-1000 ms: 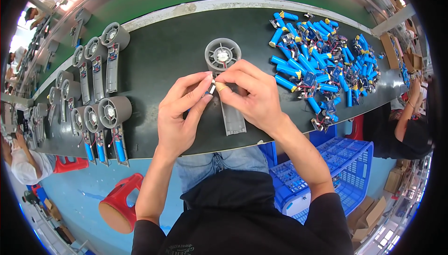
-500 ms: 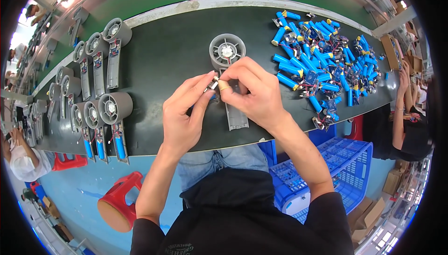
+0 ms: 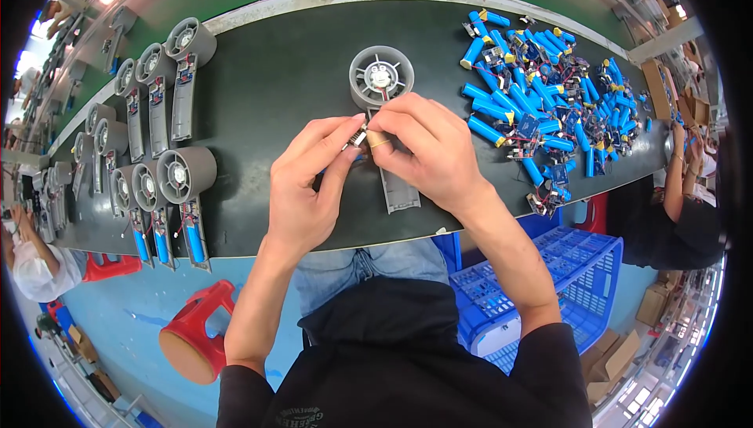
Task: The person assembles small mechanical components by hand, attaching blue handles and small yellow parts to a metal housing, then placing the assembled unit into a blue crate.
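Observation:
My left hand (image 3: 304, 181) pinches a small circuit board (image 3: 358, 138) with pale metal parts between thumb and fingertips. A bit of blue shows beneath the fingers, but most of what lies there is hidden. Against the board's right end, the fingertips of my right hand (image 3: 431, 150) are closed on something too small to make out, perhaps the end of a wire. Just beyond both hands stands a grey fan housing (image 3: 357, 87) with a round, spoked opening. Its open handle half (image 3: 400, 193) runs toward me under my right hand, partly covered by it.
Blue battery cells wired to circuit boards (image 3: 514, 103) lie heaped on the right of the dark table (image 3: 274, 59). More grey fan housings (image 3: 187, 173) stand in rows at left. Below are a blue crate (image 3: 580, 287) and a red stool (image 3: 192, 334). Other people sit at both sides.
The view has shifted slightly. Both hands stay together at the circuit board, with only a slight shift of the fingers.

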The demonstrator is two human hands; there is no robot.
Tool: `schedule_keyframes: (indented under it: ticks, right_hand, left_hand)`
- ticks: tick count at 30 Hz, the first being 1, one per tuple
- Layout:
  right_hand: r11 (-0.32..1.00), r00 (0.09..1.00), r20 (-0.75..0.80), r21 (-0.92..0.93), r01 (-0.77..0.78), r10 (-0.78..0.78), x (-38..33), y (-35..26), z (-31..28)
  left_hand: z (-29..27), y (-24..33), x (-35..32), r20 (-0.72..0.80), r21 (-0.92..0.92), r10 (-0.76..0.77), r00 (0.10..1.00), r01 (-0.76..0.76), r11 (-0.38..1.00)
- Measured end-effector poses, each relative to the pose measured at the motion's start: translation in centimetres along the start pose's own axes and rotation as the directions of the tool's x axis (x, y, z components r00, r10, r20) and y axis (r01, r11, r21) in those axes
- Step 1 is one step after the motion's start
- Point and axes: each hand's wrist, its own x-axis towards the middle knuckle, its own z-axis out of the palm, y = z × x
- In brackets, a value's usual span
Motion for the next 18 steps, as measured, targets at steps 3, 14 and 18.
schedule_keyframes:
  ticks: [3,14,18]
  right_hand:
    - [0.999,1.000,-0.002,-0.038,0.028,-0.028,0.1,-0.1,-0.1]
    - [0.996,0.983,0.160,-0.027,-0.088,0.091,1.9,-1.0,-2.5]
    - [0.911,0.921,0.071,-0.196,-0.363,0.383,10.0,2.0,-5.7]
  left_hand:
    - [-0.2,0.0,0.1,0.010,-0.001,0.004,1.000,-0.004,1.000]
    - [-0.2,-0.2,0.3,-0.005,-0.087,-0.019,1.000,0.019,0.996]
    - [1.7,1.2,0.5,-0.054,0.010,-0.193,0.980,0.194,0.981]
